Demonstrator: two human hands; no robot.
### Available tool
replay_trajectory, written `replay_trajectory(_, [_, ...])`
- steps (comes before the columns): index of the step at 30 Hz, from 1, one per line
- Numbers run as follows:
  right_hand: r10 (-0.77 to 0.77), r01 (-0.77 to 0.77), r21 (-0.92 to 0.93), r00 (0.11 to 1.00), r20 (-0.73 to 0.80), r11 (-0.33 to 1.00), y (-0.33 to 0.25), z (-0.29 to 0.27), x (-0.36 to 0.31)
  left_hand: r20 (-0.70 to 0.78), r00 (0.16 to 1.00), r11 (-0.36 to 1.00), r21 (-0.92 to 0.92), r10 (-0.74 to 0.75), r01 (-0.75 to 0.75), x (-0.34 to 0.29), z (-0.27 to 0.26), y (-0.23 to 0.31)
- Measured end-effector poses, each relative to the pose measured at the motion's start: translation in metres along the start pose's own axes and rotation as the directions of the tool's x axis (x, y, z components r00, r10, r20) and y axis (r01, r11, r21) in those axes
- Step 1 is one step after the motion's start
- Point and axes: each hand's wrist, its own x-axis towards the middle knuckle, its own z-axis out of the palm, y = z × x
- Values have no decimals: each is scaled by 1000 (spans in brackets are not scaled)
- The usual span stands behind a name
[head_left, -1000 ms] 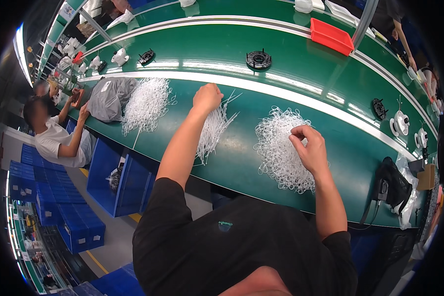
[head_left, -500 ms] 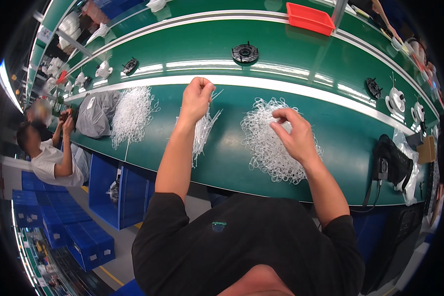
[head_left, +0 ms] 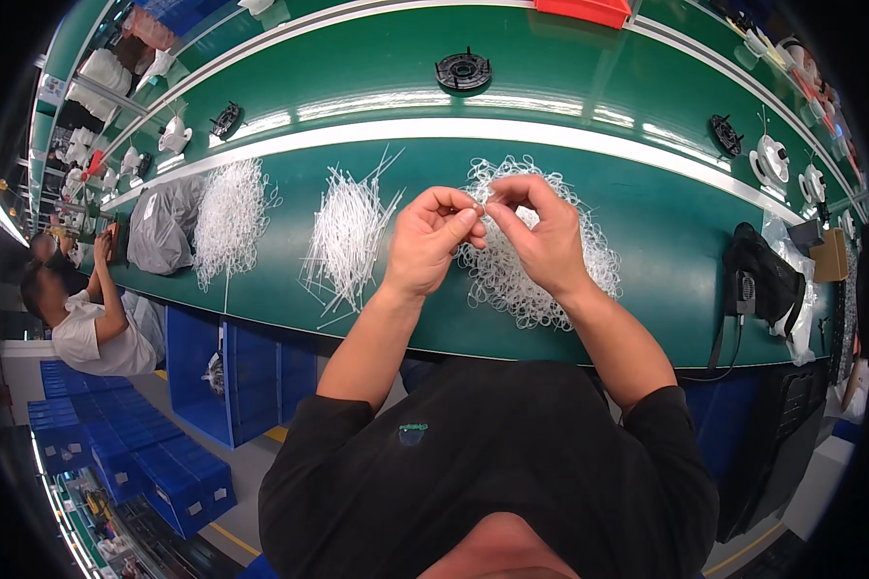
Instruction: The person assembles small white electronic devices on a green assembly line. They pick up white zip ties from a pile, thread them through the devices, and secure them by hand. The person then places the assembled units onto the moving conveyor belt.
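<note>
My left hand [head_left: 428, 237] and my right hand [head_left: 545, 236] meet in front of my chest, fingertips pinched close together. Between them is a thin white cable tie, mostly hidden by the fingers; only a tiny bit shows. Beneath and behind my right hand spreads a heap of looped white cable ties [head_left: 550, 307]. To the left of my left hand lies a pile of straight white cable ties [head_left: 346, 232], loosely bundled with ends poking out. Farther left is another heap of white looped ties [head_left: 232, 217].
Beyond the green table [head_left: 666, 280], a conveyor carries black round grates [head_left: 463, 71] and white parts [head_left: 770, 160]. A grey plastic bag [head_left: 162, 227] lies left; a black bag [head_left: 765, 280] lies right. A co-worker [head_left: 101, 333] sits left, by blue bins [head_left: 188, 487].
My left hand has come right, from over the straight cable ties to meet my right hand. My right hand has moved slightly left, its fingers closing. The view has shifted a little.
</note>
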Motion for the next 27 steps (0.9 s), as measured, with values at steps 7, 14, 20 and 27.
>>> replay_trajectory(7, [-124, 128, -246, 992, 31, 961, 4, 4, -2, -98, 995, 1000, 15, 23, -22, -3, 3, -11])
replay_trajectory(14, [-120, 130, -259, 991, 55, 957, 1, 6, -2, -126, 990, 998, 16, 66, -65, -1, -1, -8])
replay_trajectory(20, [-82, 97, -261, 994, 65, 961, 2, 4, -2, -117, 991, 997, 63, 60, -53, 0, -2, -10])
replay_trajectory(27, [18, -4, -169, 997, 81, 986, 4, 3, -1, -105, 992, 965, 259, 75, -46, -4, 5, -8])
